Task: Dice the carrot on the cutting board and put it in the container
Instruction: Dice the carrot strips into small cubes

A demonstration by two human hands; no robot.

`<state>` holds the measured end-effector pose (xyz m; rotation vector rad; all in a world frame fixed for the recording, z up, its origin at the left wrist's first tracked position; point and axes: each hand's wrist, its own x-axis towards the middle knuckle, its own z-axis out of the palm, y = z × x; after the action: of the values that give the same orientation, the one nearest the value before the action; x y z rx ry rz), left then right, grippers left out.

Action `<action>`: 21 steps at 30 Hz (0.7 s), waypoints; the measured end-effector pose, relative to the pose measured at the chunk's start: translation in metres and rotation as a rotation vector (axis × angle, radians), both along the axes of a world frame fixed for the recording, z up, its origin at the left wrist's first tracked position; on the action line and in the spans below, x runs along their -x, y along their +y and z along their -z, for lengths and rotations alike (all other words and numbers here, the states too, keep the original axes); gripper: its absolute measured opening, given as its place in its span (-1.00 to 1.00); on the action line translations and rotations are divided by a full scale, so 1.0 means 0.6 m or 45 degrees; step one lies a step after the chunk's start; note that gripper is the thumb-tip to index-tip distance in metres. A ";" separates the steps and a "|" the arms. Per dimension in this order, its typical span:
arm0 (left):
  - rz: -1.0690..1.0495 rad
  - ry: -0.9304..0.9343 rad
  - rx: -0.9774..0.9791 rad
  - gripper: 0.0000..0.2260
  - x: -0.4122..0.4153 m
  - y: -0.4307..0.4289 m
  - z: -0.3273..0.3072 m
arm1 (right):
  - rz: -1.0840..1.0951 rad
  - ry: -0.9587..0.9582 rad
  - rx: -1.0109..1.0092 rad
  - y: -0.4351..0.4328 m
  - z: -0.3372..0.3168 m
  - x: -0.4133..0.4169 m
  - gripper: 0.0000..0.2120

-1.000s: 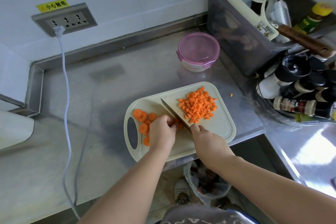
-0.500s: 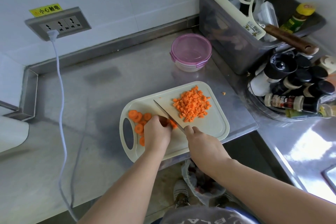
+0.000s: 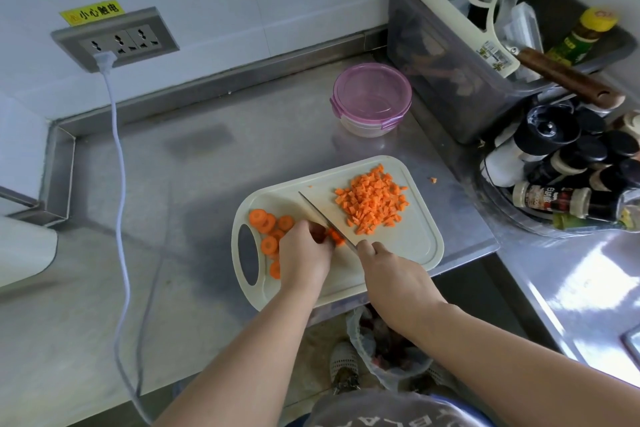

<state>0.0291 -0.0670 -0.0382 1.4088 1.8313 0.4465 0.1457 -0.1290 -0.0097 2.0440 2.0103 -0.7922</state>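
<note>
Nearest me on the board (image 3: pixel 408 246), my left hand (image 3: pixel 304 258) curls its fingers over a few carrot pieces (image 3: pixel 336 236), holding them down. My right hand (image 3: pixel 391 274) grips the knife (image 3: pixel 322 215), its blade against them. Round slices (image 3: pixel 263 220) lie left; a diced pile (image 3: pixel 372 199) lies farther right. Beyond the board stands the lidded container (image 3: pixel 372 99).

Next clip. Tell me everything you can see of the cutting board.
The board is a cream, plastic-looking rounded rectangle with a groove inside its rim and an oval hole at its left end. It lies flat on the steel counter, near the front edge. A pile of diced carrot sits on its right half, with slices on its left by the hole. The knife crosses its middle, held by the right hand. The left hand holds a few slices down beside the blade.
</note>
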 end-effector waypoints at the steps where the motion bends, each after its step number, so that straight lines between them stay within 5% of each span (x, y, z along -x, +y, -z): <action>1: 0.002 -0.004 0.001 -0.87 0.000 0.000 0.000 | -0.001 -0.001 0.001 0.000 0.001 0.000 -0.60; 21: 0.051 -0.032 -0.014 -0.94 0.006 0.000 0.006 | 0.114 0.105 -0.026 0.018 0.018 -0.005 -0.58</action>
<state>0.0255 -0.0672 -0.0417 1.4386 1.7797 0.4522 0.1489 -0.1185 -0.0202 2.1598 1.9892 -0.8898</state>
